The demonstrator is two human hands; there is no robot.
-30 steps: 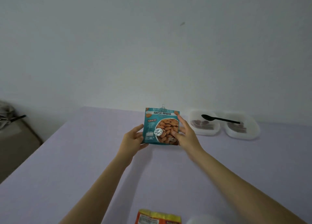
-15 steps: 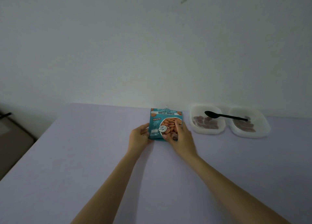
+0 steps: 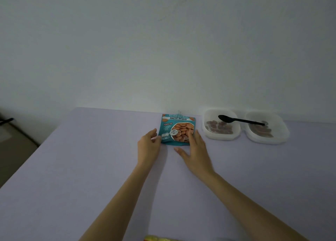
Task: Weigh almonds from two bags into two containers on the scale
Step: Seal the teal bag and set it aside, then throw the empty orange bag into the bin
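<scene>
A teal bag of roasted almonds, shut at the top with a clip, lies on the lilac table near the far wall. My left hand sits at the bag's lower left corner, fingertips touching its edge and thumb raised off it. My right hand lies with straight fingers on the bag's lower right part, thumb spread to the side. Right of the bag stand two white containers, the nearer container and the farther container, each holding some almonds. A black spoon lies across both.
The yellow top of a second bag shows at the bottom edge of the view. The wall rises right behind the bag and containers. The table's left edge drops to a dark floor area. No scale is in view.
The teal bag, held upright in both hands a second ago, has gone down onto the table farther back. Both hands have loosened from gripping it to touching it.
</scene>
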